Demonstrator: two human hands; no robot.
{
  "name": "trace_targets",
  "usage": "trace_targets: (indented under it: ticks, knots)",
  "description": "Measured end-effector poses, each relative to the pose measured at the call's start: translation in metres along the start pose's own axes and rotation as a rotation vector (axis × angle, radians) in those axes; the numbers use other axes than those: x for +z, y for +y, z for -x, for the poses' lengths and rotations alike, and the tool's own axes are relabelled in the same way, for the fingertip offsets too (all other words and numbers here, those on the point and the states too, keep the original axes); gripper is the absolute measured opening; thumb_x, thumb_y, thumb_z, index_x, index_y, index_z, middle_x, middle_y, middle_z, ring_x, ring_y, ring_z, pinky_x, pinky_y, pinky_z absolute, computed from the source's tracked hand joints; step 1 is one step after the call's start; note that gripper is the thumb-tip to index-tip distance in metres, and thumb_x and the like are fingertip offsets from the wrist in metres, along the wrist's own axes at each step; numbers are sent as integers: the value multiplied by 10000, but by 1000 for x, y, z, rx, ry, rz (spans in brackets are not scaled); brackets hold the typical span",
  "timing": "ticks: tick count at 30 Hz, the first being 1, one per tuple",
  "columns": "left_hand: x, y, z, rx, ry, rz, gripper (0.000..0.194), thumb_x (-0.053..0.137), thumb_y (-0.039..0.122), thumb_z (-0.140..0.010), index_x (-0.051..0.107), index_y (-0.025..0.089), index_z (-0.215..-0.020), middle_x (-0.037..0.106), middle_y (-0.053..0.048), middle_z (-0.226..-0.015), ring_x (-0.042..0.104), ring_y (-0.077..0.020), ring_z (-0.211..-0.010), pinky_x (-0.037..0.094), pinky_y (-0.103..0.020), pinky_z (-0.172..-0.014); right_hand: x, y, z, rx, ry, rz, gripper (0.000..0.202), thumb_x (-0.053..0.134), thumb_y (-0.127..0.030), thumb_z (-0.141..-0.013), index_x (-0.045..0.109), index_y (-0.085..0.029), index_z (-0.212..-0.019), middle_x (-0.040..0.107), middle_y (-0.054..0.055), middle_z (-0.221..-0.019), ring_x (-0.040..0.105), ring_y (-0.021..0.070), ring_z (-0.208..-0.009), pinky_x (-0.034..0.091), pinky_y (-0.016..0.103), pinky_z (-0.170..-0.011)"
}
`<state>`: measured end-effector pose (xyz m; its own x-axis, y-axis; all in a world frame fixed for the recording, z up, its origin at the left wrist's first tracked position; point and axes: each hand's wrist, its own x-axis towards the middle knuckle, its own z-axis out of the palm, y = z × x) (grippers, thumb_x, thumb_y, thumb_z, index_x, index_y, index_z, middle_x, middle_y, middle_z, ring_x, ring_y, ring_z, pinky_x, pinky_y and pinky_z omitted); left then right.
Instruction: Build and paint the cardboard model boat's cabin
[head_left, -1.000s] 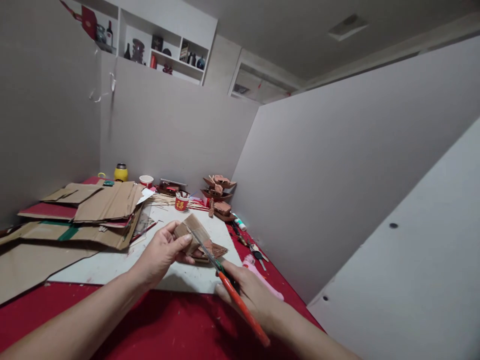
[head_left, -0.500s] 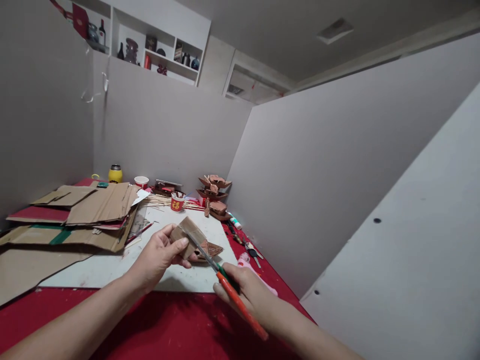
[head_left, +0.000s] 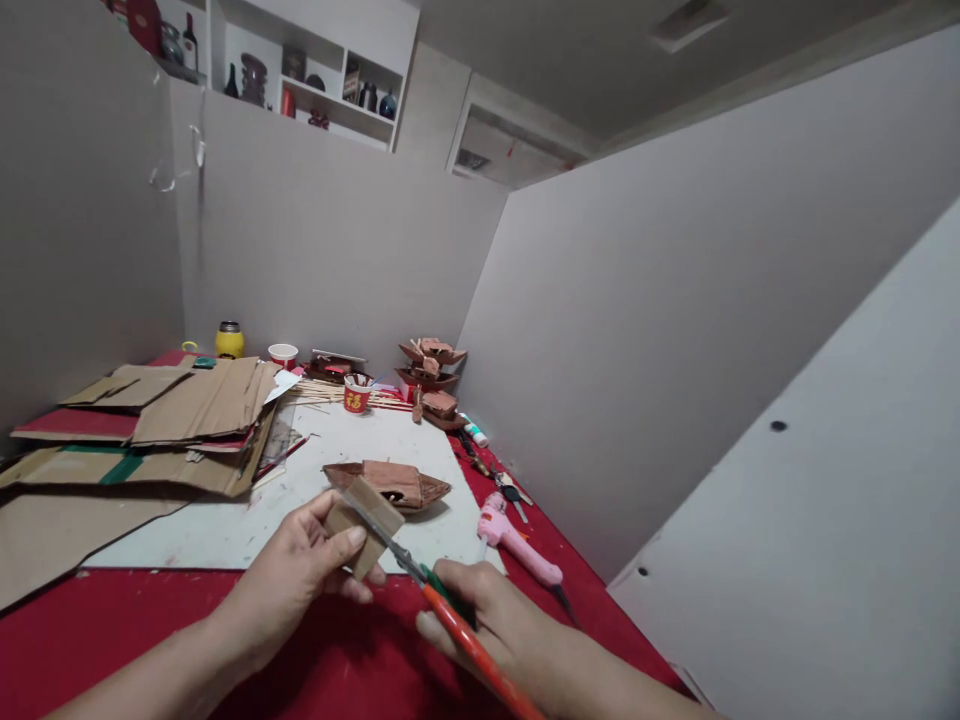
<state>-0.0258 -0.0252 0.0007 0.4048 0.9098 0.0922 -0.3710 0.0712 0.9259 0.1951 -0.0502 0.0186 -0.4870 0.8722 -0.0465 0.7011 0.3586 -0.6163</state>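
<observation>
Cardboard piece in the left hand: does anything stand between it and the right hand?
Yes, the scissors: the right hand grips their handles, and their blades reach across to the cardboard piece. Nothing else visible stands between; the model boat lies beyond, on the white board.

Partitioned craft workspace, with stacked cardboard (head_left: 202, 405) and model boats (head_left: 431, 370).

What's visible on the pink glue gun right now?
The pink glue gun lies on its side, with a smooth, plastic-looking body. Its wider head is at the far end, and the long handle runs toward the near right; a dark cord leaves the handle's end. A thin pale piece sticks out from the head toward the white board. It rests on the red cloth, right of the board and beyond the right hand, which isn't touching it.
</observation>
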Motion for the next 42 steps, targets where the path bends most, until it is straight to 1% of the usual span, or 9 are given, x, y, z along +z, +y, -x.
trace_targets:
  ticks: [4,7,14,19,22,25,32,37,42]
  knots:
    - [-7,-10,27,-112,148,73,219,668,283,-826,599,174,-1003,664,-22,-757,646,-131,-653,534,-207,-555,15,-2,-2,52,-149,-128,307,513,-473,-864,512,-187,-754,438,-47,-649,356,100,-582,306,210,-499]
    - [-11,-9,37,-207,233,101,208,678,263,-813,597,155,-972,673,-31,-762,655,-129,-637,527,-188,-530,21,-3,-6,119,-193,-104,360,526,-517,-848,483,-190,-705,408,-52,-607,334,97,-560,279,209,-468]
    - [-25,-10,43,-286,229,140,152,679,252,-810,559,162,-832,676,-34,-751,694,-161,-685,548,-206,-564,23,-4,-16,173,-257,-110,387,515,-509,-850,447,-185,-651,360,-55,-574,299,91,-536,237,212,-442]
    - [-33,-2,47,-195,294,87,255,727,231,-773,589,165,-977,692,-47,-838,703,-168,-783,564,-203,-637,12,-1,-11,132,-245,-138,411,482,-545,-870,461,-175,-690,400,-44,-619,335,100,-570,274,209,-473]
    - [-33,6,47,-80,382,101,386,774,202,-726,555,196,-1043,695,-21,-849,676,-119,-679,575,-208,-608,5,-3,-1,75,-169,-125,426,439,-575,-888,524,-176,-764,531,-2,-706,456,137,-637,371,219,-535]
    - [-28,14,47,-3,439,118,496,784,191,-718,482,221,-1111,700,-3,-797,649,-99,-605,583,-221,-594,-3,-11,9,-7,-138,-117,390,417,-547,-907,592,-202,-957,653,48,-906,584,204,-807,463,253,-693]
    - [-12,25,52,88,371,98,436,751,206,-758,460,247,-1080,676,36,-749,675,-118,-680,580,-223,-630,-8,-20,16,1,-143,39,315,516,-460,-855,631,-224,-1029,704,62,-935,626,231,-778,467,297,-678]
    - [-8,19,51,90,376,34,440,755,241,-751,463,247,-1079,698,9,-839,675,-133,-740,568,-233,-647,-5,-23,17,-20,-154,34,301,554,-377,-827,631,-215,-1068,710,62,-939,622,217,-738,458,276,-622]
    - [-5,13,48,92,355,-8,457,764,259,-739,448,234,-1067,720,-18,-857,669,-133,-691,556,-237,-623,-1,-22,19,-24,-111,-9,284,589,-412,-816,652,-224,-1019,698,34,-813,605,198,-687,447,253,-583]
